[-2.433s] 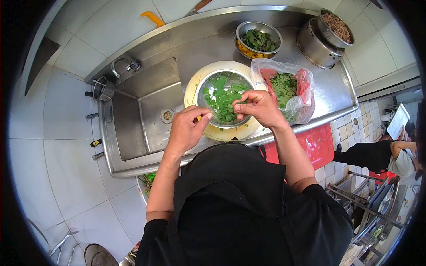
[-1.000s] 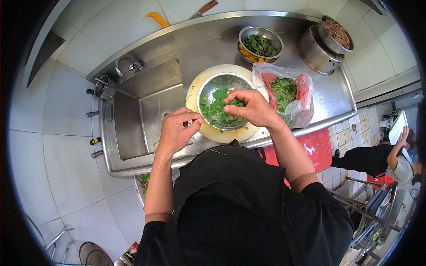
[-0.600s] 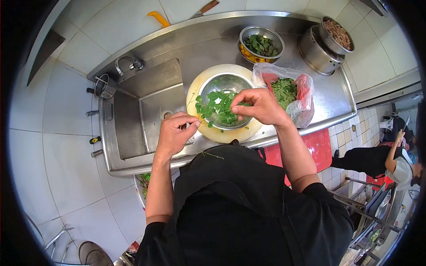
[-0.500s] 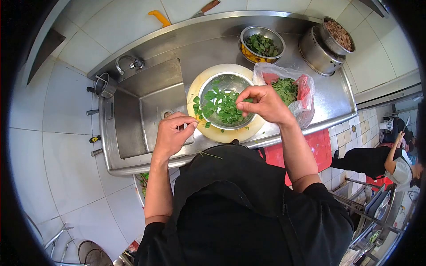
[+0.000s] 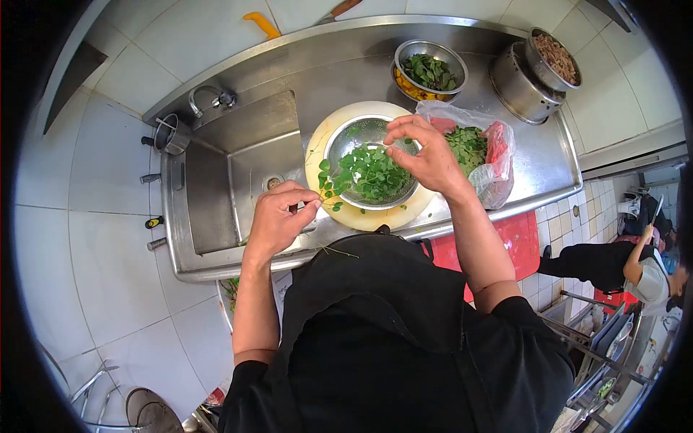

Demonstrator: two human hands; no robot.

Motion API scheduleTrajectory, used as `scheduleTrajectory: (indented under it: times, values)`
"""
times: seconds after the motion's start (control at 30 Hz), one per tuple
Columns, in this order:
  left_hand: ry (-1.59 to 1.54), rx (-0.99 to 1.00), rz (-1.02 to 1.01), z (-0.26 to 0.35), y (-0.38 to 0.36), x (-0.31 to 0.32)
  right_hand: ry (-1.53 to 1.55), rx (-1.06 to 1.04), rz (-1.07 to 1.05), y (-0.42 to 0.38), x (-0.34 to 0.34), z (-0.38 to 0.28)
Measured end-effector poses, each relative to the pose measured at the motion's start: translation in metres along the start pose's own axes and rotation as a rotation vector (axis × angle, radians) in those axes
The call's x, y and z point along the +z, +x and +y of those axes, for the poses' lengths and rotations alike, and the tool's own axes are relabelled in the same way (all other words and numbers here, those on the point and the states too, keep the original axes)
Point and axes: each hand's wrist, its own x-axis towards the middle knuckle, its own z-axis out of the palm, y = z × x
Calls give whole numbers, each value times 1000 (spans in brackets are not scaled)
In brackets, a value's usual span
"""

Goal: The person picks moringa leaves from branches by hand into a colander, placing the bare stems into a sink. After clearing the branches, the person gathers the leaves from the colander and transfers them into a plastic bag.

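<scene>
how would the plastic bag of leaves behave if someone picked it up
The plastic bag would probably sag, since its thin walls are crumpled. It is likely light for its bulk, as loose leaves show inside. Its open mouth suggests it might spill if tipped.

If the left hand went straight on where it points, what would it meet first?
Past the sprig it seems to pinch, the left hand would probably meet the colander at its left rim; depth is unclear.

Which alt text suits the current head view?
The left hand pinches a leafy stem near a colander of leaves; the right hand hovers above the colander's rim. The colander sits on a board between a sink and a bag of more leaves.
</scene>
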Motion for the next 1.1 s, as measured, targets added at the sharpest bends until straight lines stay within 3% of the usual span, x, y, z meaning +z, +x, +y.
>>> scheduleTrajectory:
  times: [0.03,0.1,0.13,0.23,0.33,0.47,0.9,1.1]
  values:
    - [4,-3,-20,1,1,1,0,1,0,2,0,-3]
    - [28,24,-46,4,5,2,315,34,-135,7,1,-12]
    - [54,49,-69,5,6,3,315,35,-132,9,2,-18]
    - [58,80,-100,9,10,8,294,-114,-401,15,8,-32]
    - [57,92,-126,11,13,10,367,-14,-506,14,15,-26]
    - [78,85,-143,12,13,10,434,2,-399,7,22,-21]
    - [-5,19,-208,11,5,5,483,54,-414,2,0,-17]
    - [-26,10,-188,13,1,3,571,188,-397,-1,-11,-15]
